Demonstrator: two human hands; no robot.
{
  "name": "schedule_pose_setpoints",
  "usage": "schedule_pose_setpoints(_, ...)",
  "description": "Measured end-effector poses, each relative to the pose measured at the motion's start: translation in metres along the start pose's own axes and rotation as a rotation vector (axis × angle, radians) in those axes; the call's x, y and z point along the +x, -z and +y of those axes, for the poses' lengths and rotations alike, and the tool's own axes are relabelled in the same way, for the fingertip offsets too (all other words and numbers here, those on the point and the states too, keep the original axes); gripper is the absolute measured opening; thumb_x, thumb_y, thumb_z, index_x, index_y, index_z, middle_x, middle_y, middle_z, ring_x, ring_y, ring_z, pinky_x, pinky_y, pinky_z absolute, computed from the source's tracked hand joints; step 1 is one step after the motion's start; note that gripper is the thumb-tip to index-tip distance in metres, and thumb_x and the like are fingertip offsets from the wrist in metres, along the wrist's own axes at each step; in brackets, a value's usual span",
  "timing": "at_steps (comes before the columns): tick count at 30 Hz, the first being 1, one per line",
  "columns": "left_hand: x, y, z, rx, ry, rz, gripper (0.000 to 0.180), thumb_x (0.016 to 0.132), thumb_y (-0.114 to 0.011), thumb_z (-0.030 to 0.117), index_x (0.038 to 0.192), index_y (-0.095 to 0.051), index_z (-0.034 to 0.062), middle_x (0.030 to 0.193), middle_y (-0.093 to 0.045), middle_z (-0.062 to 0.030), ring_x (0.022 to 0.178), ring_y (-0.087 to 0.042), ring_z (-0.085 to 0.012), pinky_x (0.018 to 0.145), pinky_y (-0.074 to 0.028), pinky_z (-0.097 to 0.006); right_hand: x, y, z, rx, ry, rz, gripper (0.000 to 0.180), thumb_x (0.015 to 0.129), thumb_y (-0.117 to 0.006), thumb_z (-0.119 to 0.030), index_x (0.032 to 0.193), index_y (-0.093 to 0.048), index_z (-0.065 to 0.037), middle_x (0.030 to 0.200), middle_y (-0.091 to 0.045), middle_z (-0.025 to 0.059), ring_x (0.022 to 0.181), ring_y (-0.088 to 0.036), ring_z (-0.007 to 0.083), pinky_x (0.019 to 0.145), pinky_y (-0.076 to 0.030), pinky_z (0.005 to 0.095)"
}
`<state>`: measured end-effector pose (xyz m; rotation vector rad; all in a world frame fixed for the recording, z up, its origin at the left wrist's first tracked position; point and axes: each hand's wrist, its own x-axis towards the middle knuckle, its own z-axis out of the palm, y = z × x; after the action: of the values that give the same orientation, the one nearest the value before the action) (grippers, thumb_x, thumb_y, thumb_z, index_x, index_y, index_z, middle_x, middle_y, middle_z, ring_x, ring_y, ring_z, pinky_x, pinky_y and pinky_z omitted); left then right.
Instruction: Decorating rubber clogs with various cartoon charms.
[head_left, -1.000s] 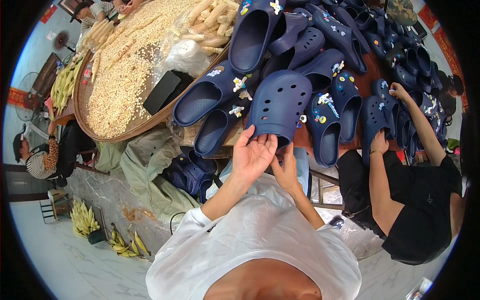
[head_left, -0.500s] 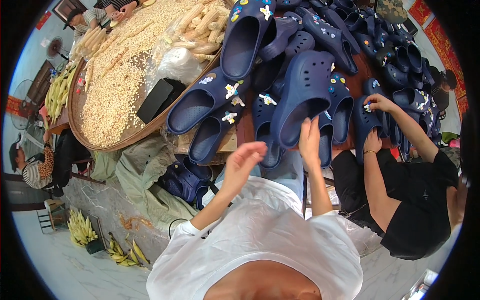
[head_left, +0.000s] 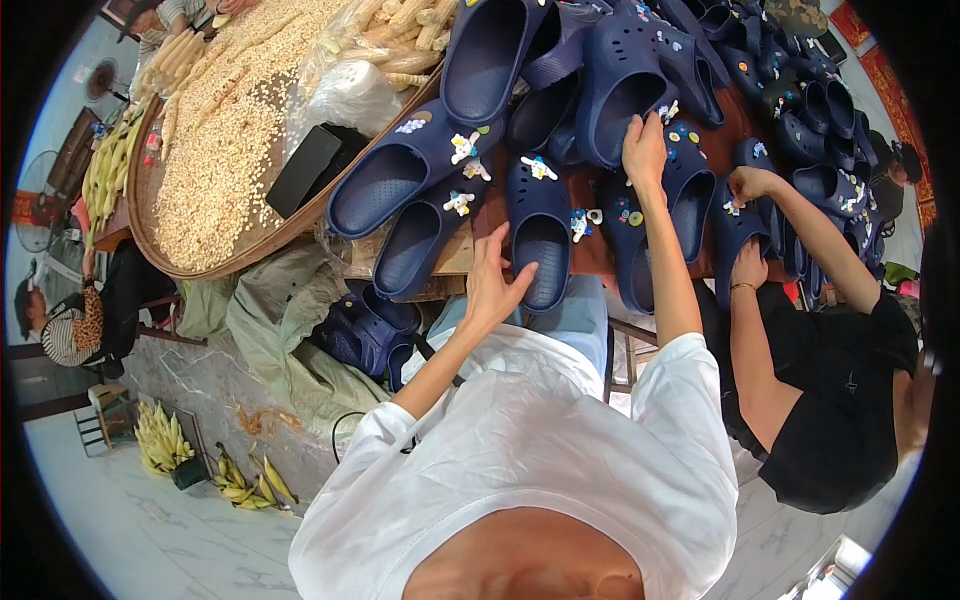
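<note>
My right hand [head_left: 647,155] reaches out over the table and grips the heel rim of a navy foam clog [head_left: 612,85], which lies on the pile with its toe pointing away. My left hand [head_left: 495,285] is open, thumb and fingers apart, at the heel of another navy clog [head_left: 541,235] that has a white figure charm on its upper. Nothing is in that hand. Left of it lie two more clogs with white charms, one the lower clog [head_left: 410,258]. Right of my right forearm is a clog with round flower charms [head_left: 625,225].
A round woven tray [head_left: 240,268] of corn kernels, with a black box [head_left: 312,172] on it, stands left. At right, a co-worker in black handles a charm on a clog [head_left: 738,225]. Many clogs cover the far table. A clog-filled sack [head_left: 285,325] sits below.
My right hand has carried the clog away from me onto the pile. My left hand has lowered slightly and opened beside the clog that was partly covered before.
</note>
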<state>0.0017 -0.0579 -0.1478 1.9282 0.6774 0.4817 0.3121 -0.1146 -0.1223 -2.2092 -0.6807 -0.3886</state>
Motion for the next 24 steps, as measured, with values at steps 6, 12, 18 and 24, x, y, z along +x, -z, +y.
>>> schedule_pose_setpoints(6, 0.017, -0.011, -0.017, 0.074, 0.005, 0.05, 0.06, 0.081, -0.067, 0.016, 0.134, -0.043, 0.0032, 0.107, -0.049, -0.017, 0.073, -0.055, -0.0237, 0.065, -0.047, -0.037, 0.02, -0.004, -0.011, -0.006, -0.061, 0.01, 0.045, 0.097, -0.044, -0.032, 0.124, -0.047, 0.005, 0.118, -0.055, 0.0295, 0.107, -0.054, 0.0457, 0.091, -0.043, 0.0483)
schedule_pose_setpoints(12, 0.014, 0.0, -0.02, 0.138, -0.054, 0.096, 0.044, 0.086, -0.052, 0.006, 0.13, -0.048, 0.0039, 0.108, -0.054, -0.0202, 0.097, -0.056, -0.0399, 0.082, -0.046, -0.044, 0.018, -0.012, 0.014, 0.083, -0.041, 0.006, 0.056, 0.096, -0.047, -0.038, 0.127, -0.044, 0.01, 0.12, -0.053, 0.0294, 0.109, -0.054, 0.0418, 0.096, -0.041, 0.0449)
schedule_pose_setpoints(18, 0.0, 0.012, -0.018, 0.15, -0.015, 0.103, 0.044, 0.085, -0.054, 0.007, 0.129, -0.048, 0.0037, 0.107, -0.055, -0.0202, 0.096, -0.057, -0.038, 0.082, -0.046, -0.043, 0.004, -0.001, 0.003, 0.168, -0.041, 0.0, 0.059, 0.096, -0.05, -0.038, 0.128, -0.041, 0.011, 0.124, -0.049, 0.0285, 0.107, -0.057, 0.0359, 0.096, -0.042, 0.0408)
schedule_pose_setpoints(24, -0.01, 0.009, 0.008, 0.238, -0.306, 0.272, 0.049, 0.081, -0.058, 0.003, 0.13, -0.05, 0.0036, 0.117, -0.052, -0.019, 0.103, -0.054, -0.0369, 0.088, -0.045, -0.041, -0.032, 0.013, -0.002, 0.288, -0.082, 0.072, 0.053, 0.096, -0.053, -0.032, 0.128, -0.042, 0.009, 0.119, -0.049, 0.0239, 0.099, -0.058, 0.0294, 0.09, -0.045, 0.0373)
